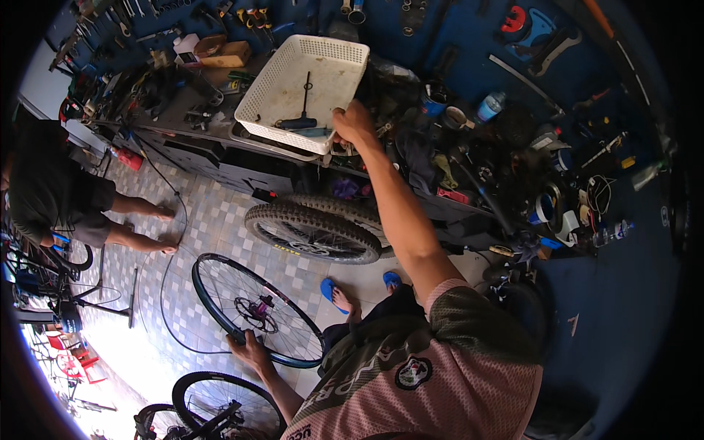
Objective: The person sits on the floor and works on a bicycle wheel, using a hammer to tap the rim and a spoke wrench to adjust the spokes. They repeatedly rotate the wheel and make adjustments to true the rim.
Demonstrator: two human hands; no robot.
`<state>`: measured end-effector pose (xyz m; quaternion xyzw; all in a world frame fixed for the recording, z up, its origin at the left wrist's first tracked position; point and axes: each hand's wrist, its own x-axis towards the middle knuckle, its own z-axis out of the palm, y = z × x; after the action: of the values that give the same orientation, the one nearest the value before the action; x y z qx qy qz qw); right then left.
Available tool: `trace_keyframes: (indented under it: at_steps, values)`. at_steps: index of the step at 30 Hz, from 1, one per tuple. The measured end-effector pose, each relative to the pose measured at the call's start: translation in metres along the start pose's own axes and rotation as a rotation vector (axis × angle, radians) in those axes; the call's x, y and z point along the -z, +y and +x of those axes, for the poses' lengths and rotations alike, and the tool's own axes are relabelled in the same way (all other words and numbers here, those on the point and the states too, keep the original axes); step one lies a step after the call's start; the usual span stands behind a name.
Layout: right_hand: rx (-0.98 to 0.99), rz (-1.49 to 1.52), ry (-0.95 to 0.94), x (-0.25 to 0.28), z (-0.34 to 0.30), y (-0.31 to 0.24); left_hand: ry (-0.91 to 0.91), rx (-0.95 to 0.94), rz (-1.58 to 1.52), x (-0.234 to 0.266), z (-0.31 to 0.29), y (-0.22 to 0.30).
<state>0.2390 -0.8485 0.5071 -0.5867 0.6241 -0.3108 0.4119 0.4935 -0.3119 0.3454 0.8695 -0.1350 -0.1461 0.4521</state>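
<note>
My left hand (253, 352) is closed at the lower rim of a bicycle wheel (200, 282) with no tyre, a purple hub and a disc rotor. A small dark piece shows by its fingers, and a thin black hose (163, 302) runs up to it; I cannot tell whether they join. My right hand (355, 123) is curled at the right edge of a white plastic basket (253, 88) on the workbench. What its fingers grip is hidden. Inside the basket lie a dark T-handled tool (299, 122) and, closer to my fingers, a blue-grey handle (317, 133).
Two tyred wheels (315, 231) lean against the bench. More wheels (198, 381) stand lower left, by the bright doorway. At left, another person (55, 187) bends over a bicycle. Tools, bottles and rags crowd the bench (176, 110); tools hang on the blue wall (469, 37).
</note>
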Motion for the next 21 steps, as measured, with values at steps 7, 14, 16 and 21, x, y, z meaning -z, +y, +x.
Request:
trace_keyframes:
  at_steps: [7,14,16,21]
  values:
    - [-0.027,0.244,0.111,0.123,-0.041,0.035,-0.042,-0.123,-0.138,-0.021,0.011,0.047]
    - [-0.055,0.084,0.271,0.260,-0.108,0.098,-0.101,-0.133,-0.150,-0.038,0.027,0.042]
    - [-0.086,0.066,0.285,0.278,-0.123,0.097,-0.131,-0.130,-0.100,-0.042,0.030,0.044]
    - [-0.092,0.051,0.399,0.292,-0.135,0.108,-0.165,-0.095,-0.108,-0.052,0.031,0.053]
